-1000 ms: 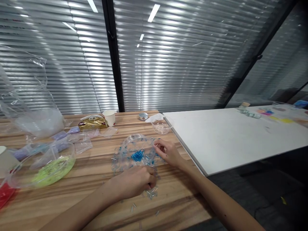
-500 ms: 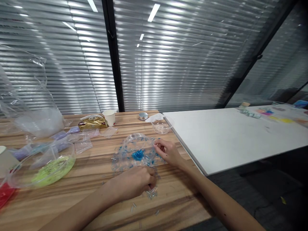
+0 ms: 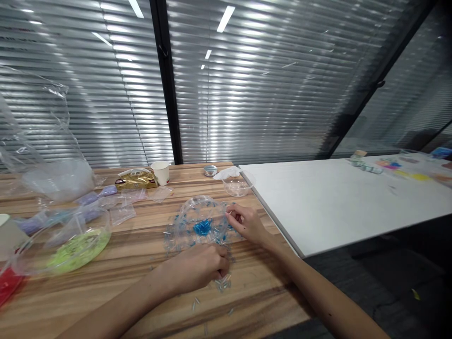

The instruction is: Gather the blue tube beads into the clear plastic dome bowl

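Note:
A clear plastic bowl (image 3: pixel 181 212) stands on the wooden table, with a heap of small blue tube-like pieces (image 3: pixel 203 227) in its middle. Loose clear and blue pieces, like capsule halves, lie scattered around it. At the bowl's right side, my right hand (image 3: pixel 246 222) has thumb and fingers closed on the rim. My left hand (image 3: pixel 210 266) is closed just in front of the bowl, knuckles up, its fingertips hidden low over the table. Beside those fingers lies a small pile of clear pieces (image 3: pixel 223 283); whatever they hold is out of sight.
Left of me sits a clear bowl with yellow-green contents (image 3: pixel 79 249), near a red item (image 3: pixel 9 285). Farther back are a gold packet (image 3: pixel 137 180), a paper cup (image 3: pixel 161 173), a round tin (image 3: pixel 210 171) and another clear bowl (image 3: pixel 238 188). A white table (image 3: pixel 318 202) adjoins on the right.

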The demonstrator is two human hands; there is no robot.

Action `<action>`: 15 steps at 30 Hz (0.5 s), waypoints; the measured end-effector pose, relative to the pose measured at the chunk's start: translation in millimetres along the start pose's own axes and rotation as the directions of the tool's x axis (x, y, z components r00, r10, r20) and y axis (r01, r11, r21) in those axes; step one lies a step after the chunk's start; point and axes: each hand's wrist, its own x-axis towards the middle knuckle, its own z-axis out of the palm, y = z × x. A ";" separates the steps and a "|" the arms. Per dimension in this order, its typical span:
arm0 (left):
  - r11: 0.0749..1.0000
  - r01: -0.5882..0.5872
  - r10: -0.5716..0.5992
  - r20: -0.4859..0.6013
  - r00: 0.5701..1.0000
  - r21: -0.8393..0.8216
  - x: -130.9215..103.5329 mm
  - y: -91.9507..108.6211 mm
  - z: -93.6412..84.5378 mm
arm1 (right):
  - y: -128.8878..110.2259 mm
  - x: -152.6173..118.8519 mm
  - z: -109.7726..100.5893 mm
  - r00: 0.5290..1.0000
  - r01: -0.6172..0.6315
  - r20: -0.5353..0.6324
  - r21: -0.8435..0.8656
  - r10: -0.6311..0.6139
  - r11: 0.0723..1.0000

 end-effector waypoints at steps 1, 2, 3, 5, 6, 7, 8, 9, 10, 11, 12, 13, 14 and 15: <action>1.000 0.002 -0.002 0.001 1.000 0.005 0.0 0.2 0.0 | 0.1 0.0 0.1 1.000 0.000 0.002 0.002 0.000 1.000; 1.000 0.002 -0.002 0.002 1.000 0.009 -0.1 0.4 -0.1 | 0.1 -0.1 0.2 1.000 0.000 0.003 0.003 0.000 1.000; 1.000 0.001 -0.001 0.006 1.000 0.014 -0.1 0.7 -0.3 | 0.1 -0.1 0.2 1.000 0.001 0.004 0.004 -0.001 1.000; 1.000 -0.001 0.000 0.013 1.000 0.025 -0.2 1.3 -0.8 | 0.0 0.1 0.1 1.000 0.003 0.004 0.003 -0.003 1.000; 1.000 0.001 -0.001 0.015 1.000 0.029 -0.1 1.6 -1.1 | -0.1 0.2 -0.1 1.000 0.004 0.006 0.002 -0.004 1.000; 0.999 0.005 -0.005 0.014 1.000 0.033 -0.1 1.9 -1.3 | -0.1 0.3 -0.3 1.000 0.004 0.008 0.000 -0.004 1.000; 0.999 0.008 -0.008 0.011 1.000 0.035 -0.1 2.2 -1.5 | -0.1 0.4 -0.5 1.000 0.004 0.010 0.000 -0.004 1.000; 0.999 0.010 -0.010 0.005 1.000 0.036 -0.1 2.4 -1.5 | 0.0 0.4 -0.7 1.000 0.002 0.013 0.000 -0.002 1.000; 0.999 0.010 -0.010 0.000 1.000 0.037 0.0 2.5 -1.4 | 0.2 0.3 -0.9 1.000 0.000 0.014 0.001 0.000 1.000; 0.999 0.009 -0.009 -0.004 1.000 0.039 0.0 2.6 -1.1 | 0.5 0.3 -1.0 1.000 -0.001 0.015 0.002 0.001 1.000; 0.999 0.008 -0.007 -0.008 1.000 0.042 0.0 2.6 -0.8 | 0.8 0.1 -1.1 1.000 -0.004 0.016 0.004 0.004 1.000; 0.999 0.007 -0.007 -0.008 1.000 0.048 0.1 2.6 -0.4 | 1.2 0.0 -1.1 1.000 -0.007 0.019 0.006 0.007 1.000; 0.998 0.008 -0.007 -0.009 1.000 0.055 0.2 2.6 0.0 | 1.5 -0.1 -1.1 1.000 -0.010 0.023 0.008 0.010 1.000; 0.998 0.009 -0.008 -0.009 1.000 0.064 0.2 2.7 0.2 | 1.8 -0.2 -1.0 1.000 -0.014 0.027 0.010 0.014 1.000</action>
